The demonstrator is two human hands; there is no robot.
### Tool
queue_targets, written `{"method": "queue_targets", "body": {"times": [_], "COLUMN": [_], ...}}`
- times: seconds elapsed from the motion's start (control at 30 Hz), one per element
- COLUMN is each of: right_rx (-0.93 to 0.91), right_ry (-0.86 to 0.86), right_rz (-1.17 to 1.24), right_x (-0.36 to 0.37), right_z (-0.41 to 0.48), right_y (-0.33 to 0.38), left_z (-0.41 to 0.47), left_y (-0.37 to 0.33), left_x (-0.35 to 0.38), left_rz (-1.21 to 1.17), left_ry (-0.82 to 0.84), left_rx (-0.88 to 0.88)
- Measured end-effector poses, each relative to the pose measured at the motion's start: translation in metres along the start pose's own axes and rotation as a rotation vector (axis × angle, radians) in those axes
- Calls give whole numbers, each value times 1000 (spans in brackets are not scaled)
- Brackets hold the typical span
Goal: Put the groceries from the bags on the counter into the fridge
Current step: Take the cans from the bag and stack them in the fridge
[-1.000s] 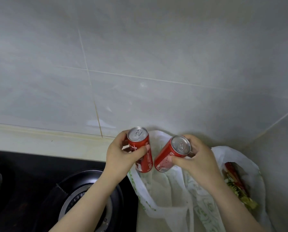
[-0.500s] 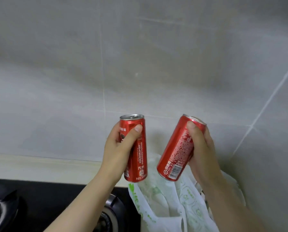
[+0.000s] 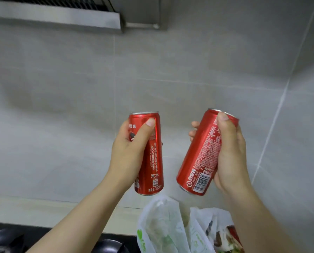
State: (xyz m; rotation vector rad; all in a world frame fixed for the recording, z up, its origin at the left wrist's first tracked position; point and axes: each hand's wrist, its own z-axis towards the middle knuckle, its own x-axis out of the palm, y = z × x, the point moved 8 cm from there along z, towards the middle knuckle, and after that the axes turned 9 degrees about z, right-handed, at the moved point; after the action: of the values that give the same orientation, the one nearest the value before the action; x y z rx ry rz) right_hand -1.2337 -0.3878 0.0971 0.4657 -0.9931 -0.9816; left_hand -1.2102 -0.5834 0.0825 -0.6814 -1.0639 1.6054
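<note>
cans are sitting in both hands, lifted in front of the grey tiled wall [image 3: 189,73] and above the white plastic bag [image 3: 163,223]. left can [image 3: 150,157] is standing nearly upright, straight above the bag's left edge, with the left hand [image 3: 127,156] wrapping around its side, thumb pressing near the silver rim and fingers curling tight behind. right can [image 3: 200,157] is tilting, its top leaning away to the right and its barcode end pointing down toward the bag; the right hand [image 3: 231,157] is clasping it firmly, thumb lying over the upper rim and fingertips showing past the can's far side. the two cans are staying apart, not touching. left of the bag, a black stove [image 3: 10,238] is showing at the bottom corner. far above the bag, a steel range hood [image 3: 61,17] is crossing the top edge.
</note>
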Motion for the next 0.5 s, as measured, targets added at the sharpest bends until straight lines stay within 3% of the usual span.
{"method": "queue_targets", "body": {"times": [0.17,0.5], "right_rx": [-41,37], "right_ry": [114,267], "right_rz": [-1,40], "right_x": [8,35], "right_z": [16,8], "right_y": [37,32], "left_z": [-9,-53], "left_y": [-32,-68], "left_x": [14,-16], "left_rz": [38,202], "left_ry": [-64,-258], "left_rx": [60,119]}}
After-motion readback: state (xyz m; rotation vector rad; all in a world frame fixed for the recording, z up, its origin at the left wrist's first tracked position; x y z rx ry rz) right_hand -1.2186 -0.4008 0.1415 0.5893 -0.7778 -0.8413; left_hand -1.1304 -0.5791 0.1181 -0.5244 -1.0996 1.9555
